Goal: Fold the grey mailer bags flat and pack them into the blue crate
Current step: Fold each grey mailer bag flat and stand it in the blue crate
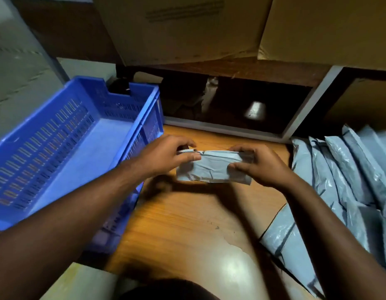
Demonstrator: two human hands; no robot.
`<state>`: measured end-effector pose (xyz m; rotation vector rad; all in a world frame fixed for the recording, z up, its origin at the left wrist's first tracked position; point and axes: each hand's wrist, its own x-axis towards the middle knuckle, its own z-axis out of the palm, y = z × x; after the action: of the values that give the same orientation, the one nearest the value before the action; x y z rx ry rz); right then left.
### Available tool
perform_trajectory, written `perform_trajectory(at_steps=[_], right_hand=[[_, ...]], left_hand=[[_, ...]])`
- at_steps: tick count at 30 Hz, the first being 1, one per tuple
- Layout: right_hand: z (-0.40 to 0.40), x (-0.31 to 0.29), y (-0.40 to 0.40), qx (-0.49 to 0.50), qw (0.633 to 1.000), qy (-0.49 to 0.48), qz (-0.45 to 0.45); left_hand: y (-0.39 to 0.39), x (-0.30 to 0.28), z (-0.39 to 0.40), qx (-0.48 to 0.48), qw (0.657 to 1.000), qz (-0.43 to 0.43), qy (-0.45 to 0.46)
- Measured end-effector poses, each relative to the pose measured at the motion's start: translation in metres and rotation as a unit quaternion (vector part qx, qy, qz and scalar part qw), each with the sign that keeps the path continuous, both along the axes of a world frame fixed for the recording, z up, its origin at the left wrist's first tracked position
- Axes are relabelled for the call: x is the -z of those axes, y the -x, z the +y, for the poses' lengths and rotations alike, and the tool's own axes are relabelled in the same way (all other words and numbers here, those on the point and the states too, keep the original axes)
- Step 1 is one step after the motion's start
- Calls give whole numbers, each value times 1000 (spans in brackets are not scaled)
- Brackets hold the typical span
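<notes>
A grey mailer bag (pixel 211 166), folded into a narrow strip, hangs a little above the wooden table (pixel 187 224). My left hand (pixel 168 155) pinches its left end between thumb and fingers. My right hand (pixel 255 164) pinches its right end the same way. The blue crate (pixel 64 152) stands tilted at the left, its near right wall just beside my left wrist; its floor shows nothing inside. A pile of unfolded grey mailer bags (pixel 347 180) lies at the right, spreading toward the table's front right edge.
Large cardboard boxes (pixel 187 29) lean over the back of the table. Under them a dark open shelf with a white frame (pixel 235 105) closes off the far side. A pale block (pixel 79 282) sits at the lower left, below the crate.
</notes>
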<state>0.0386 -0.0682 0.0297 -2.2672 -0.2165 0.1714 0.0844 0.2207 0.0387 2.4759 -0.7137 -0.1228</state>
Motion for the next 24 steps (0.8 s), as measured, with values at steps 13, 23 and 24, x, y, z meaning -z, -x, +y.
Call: perform_trajectory(at_steps=[13,23,24], right_hand=[[194,-139,-134,-115,916,192,-333],[399,-9,-243,-151,930,254,-219],[409,4,-249,-129,944,217,-214]], left_hand=[[-45,-84,179,-163,950,-259,64],[-81,21,286,-362,929,-27,-75],[-87,31,289,-362,928,-25,-87]])
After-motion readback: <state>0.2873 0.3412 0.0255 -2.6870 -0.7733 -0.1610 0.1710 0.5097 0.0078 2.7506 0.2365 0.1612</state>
